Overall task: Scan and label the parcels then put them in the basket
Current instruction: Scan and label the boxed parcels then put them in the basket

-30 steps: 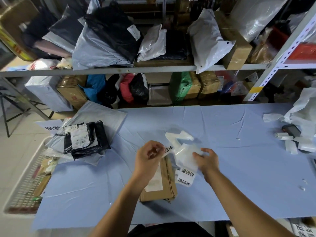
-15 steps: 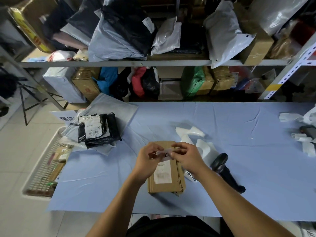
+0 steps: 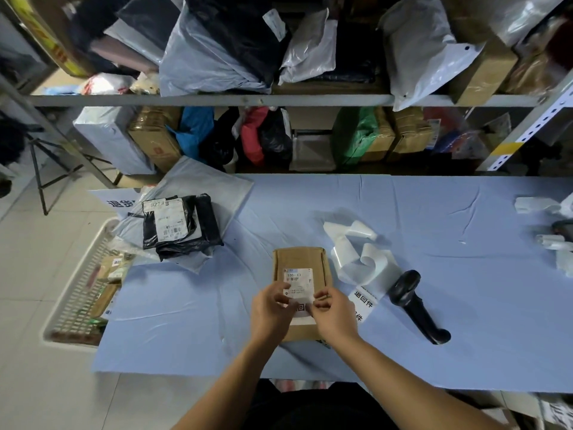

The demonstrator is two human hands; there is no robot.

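Observation:
A small brown cardboard parcel [image 3: 300, 262] with a white shipping label lies on the blue table [image 3: 434, 274] in front of me. My left hand [image 3: 270, 315] and my right hand [image 3: 333, 315] both pinch a small white sticker [image 3: 301, 307] with black characters, held low over the parcel's near half. A curled strip of label backing [image 3: 356, 259] with more stickers lies just right of the parcel. The black handheld scanner [image 3: 415, 305] lies on the table further right. The white basket [image 3: 80, 293] stands at the table's left end, with small parcels inside.
A black bagged parcel [image 3: 179, 225] rests on a grey mailer [image 3: 210, 187] at the table's left. Shelves behind the table are packed with bags and boxes. Scraps of backing paper [image 3: 555, 240] lie at the far right edge.
My right hand left the label strip on the table and joined my left on the sticker. Both hands then lowered the sticker toward the near half of the parcel. The scanner came into view.

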